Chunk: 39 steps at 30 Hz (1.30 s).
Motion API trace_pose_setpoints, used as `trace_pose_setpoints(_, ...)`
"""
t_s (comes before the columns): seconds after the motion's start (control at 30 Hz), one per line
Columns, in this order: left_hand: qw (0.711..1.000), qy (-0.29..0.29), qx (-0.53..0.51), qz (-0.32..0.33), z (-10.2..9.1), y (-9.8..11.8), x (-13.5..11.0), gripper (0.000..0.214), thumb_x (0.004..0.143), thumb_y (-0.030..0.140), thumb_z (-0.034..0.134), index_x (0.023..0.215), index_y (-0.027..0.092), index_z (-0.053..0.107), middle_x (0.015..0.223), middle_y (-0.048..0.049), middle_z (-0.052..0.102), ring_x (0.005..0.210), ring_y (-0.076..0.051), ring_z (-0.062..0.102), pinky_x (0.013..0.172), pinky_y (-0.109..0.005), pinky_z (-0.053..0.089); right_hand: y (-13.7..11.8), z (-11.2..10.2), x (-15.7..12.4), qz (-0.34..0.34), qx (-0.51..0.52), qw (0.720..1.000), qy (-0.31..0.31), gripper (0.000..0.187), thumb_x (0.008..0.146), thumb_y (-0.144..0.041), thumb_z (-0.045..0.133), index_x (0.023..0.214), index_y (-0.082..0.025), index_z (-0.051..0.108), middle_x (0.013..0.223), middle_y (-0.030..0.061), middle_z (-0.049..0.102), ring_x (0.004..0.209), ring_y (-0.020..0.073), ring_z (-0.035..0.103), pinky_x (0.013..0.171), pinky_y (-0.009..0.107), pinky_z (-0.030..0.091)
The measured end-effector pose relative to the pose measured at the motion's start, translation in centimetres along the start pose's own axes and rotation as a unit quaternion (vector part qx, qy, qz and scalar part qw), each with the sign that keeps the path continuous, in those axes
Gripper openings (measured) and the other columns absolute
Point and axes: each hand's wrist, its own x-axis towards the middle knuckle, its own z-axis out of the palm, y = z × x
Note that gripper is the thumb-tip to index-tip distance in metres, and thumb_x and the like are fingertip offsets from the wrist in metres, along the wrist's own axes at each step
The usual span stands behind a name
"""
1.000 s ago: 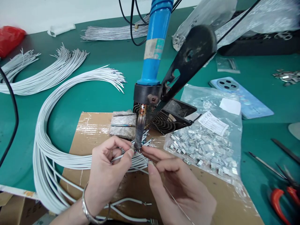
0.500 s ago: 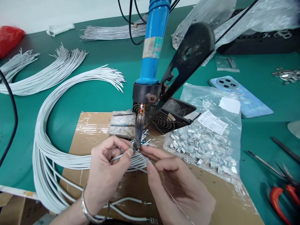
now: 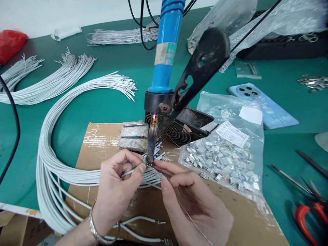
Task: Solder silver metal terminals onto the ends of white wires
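A blue-handled soldering iron [image 3: 166,58] points down in a black stand arm [image 3: 202,68], its dark tip [image 3: 151,147] between my hands. My left hand [image 3: 121,181] pinches a white wire [image 3: 127,173] right beside the tip; a small metal piece at its fingertips is mostly hidden. Between thumb and fingers, my right hand [image 3: 197,201] holds a thin solder wire [image 3: 191,218], which runs up to the tip and trails down below the hand. Under both hands lies a thick bundle of white wires [image 3: 74,176] on cardboard [image 3: 217,208].
Behind the iron stand a black fan [image 3: 189,126] and a grey pad [image 3: 133,140]. To the right are a plastic bag of metal connectors [image 3: 220,160], a phone [image 3: 263,104] and red-handled scissors [image 3: 304,218]. More wire bundles [image 3: 53,83] lie at left; soldered wire ends [image 3: 143,218] rest in front.
The iron's handle and stand arm have shifted very slightly left in view. Both hands keep almost the same position at the tip.
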Motion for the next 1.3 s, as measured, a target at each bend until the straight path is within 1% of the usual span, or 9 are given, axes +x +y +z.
trace_pose_setpoints(0.07, 1.000, 0.001, 0.000, 0.000, 0.01, -0.02, -0.07, 0.015, 0.077, 0.014, 0.075, 0.066, 0.015, 0.066, 0.065, 0.0031, 0.058, 0.049, -0.005, 0.040, 0.046, -0.015, 0.029, -0.11, 0.01, 0.00, 0.000, 0.007, 1.000, 0.001, 0.019, 0.090, -0.013, 0.067, 0.073, -0.021, 0.062, 0.104, 0.0073, 0.081, 0.092, 0.0181, 0.078, 0.078, 0.023, 0.060)
trace_pose_setpoints(0.23, 1.000, 0.005, -0.002, 0.000, 0.17, 0.15, -0.10, 0.014, 0.077, 0.015, 0.074, 0.067, 0.015, 0.065, 0.075, 0.0001, 0.066, 0.050, -0.004, 0.042, 0.047, -0.016, 0.032, -0.42, 0.05, 0.01, 0.007, 0.010, 1.000, -0.001, 0.019, 0.089, -0.013, 0.068, 0.074, -0.023, 0.063, 0.105, 0.0021, 0.081, 0.093, 0.0135, 0.077, 0.080, 0.018, 0.058)
trace_pose_setpoints(0.43, 1.000, 0.005, 0.016, -0.002, 0.40, 0.75, 0.15, 0.015, 0.072, 0.014, 0.076, 0.064, 0.014, 0.064, 0.071, 0.0007, 0.065, 0.047, -0.004, 0.040, 0.044, -0.015, 0.031, -0.40, 0.14, 0.02, 0.006, 0.009, 1.000, 0.006, 0.018, 0.088, -0.013, 0.070, 0.073, -0.022, 0.064, 0.103, 0.0043, 0.081, 0.091, 0.0161, 0.078, 0.077, 0.021, 0.059)
trace_pose_setpoints(0.6, 1.000, 0.009, 0.017, 0.003, 0.36, 0.86, 0.07, 0.014, 0.070, 0.014, 0.076, 0.063, 0.014, 0.064, 0.072, 0.0004, 0.066, 0.047, -0.003, 0.041, 0.044, -0.013, 0.031, -0.39, 0.23, -0.13, 0.007, 0.021, 1.000, 0.009, 0.018, 0.089, -0.014, 0.070, 0.074, -0.023, 0.064, 0.104, 0.0014, 0.081, 0.090, 0.0126, 0.076, 0.080, 0.017, 0.058)
trace_pose_setpoints(0.73, 1.000, 0.012, 0.021, 0.007, 0.29, 0.77, -0.02, 0.014, 0.070, 0.014, 0.076, 0.062, 0.014, 0.065, 0.073, 0.0002, 0.067, 0.046, -0.002, 0.040, 0.043, -0.013, 0.031, -0.40, 0.19, -0.11, 0.005, 0.021, 1.000, 0.002, 0.019, 0.089, -0.011, 0.068, 0.075, -0.023, 0.063, 0.105, 0.0012, 0.080, 0.092, 0.0124, 0.076, 0.078, 0.017, 0.057)
trace_pose_setpoints(0.83, 1.000, 0.013, 0.022, 0.012, 0.21, 0.70, -0.01, 0.013, 0.070, 0.014, 0.076, 0.063, 0.014, 0.065, 0.074, -0.0001, 0.068, 0.047, -0.003, 0.041, 0.044, -0.013, 0.032, -0.32, 0.18, -0.09, 0.001, 0.016, 1.000, -0.001, 0.020, 0.089, -0.009, 0.067, 0.075, -0.023, 0.062, 0.105, -0.0002, 0.080, 0.092, 0.0105, 0.075, 0.081, 0.015, 0.057)
trace_pose_setpoints(0.97, 1.000, 0.014, 0.022, 0.012, 0.12, 0.63, 0.09, 0.012, 0.070, 0.013, 0.077, 0.063, 0.013, 0.066, 0.075, -0.0003, 0.069, 0.048, -0.002, 0.043, 0.045, -0.012, 0.033, -0.17, 0.31, -0.12, 0.002, 0.022, 1.000, -0.004, 0.020, 0.090, -0.013, 0.066, 0.075, -0.024, 0.061, 0.105, -0.0022, 0.080, 0.094, 0.0099, 0.075, 0.079, 0.013, 0.056)
trace_pose_setpoints(1.1, 1.000, 0.004, 0.009, 0.008, 0.19, 0.36, 0.13, 0.013, 0.070, 0.011, 0.076, 0.063, 0.014, 0.066, 0.070, 0.0012, 0.067, 0.048, -0.003, 0.047, 0.046, -0.011, 0.037, -0.03, 0.32, -0.20, -0.006, 0.005, 1.000, -0.002, 0.019, 0.090, -0.013, 0.066, 0.076, -0.024, 0.061, 0.105, -0.0017, 0.080, 0.093, 0.0106, 0.076, 0.079, 0.016, 0.056)
trace_pose_setpoints(1.3, 1.000, 0.011, 0.007, 0.025, 0.39, 0.27, 0.01, 0.012, 0.070, 0.008, 0.075, 0.064, 0.014, 0.067, 0.073, 0.0014, 0.071, 0.047, -0.002, 0.048, 0.046, -0.010, 0.040, 0.27, 0.12, -0.34, -0.032, -0.021, 0.999, 0.003, 0.016, 0.088, -0.013, 0.069, 0.077, -0.023, 0.063, 0.104, 0.0031, 0.080, 0.092, 0.0143, 0.076, 0.080, 0.020, 0.058)
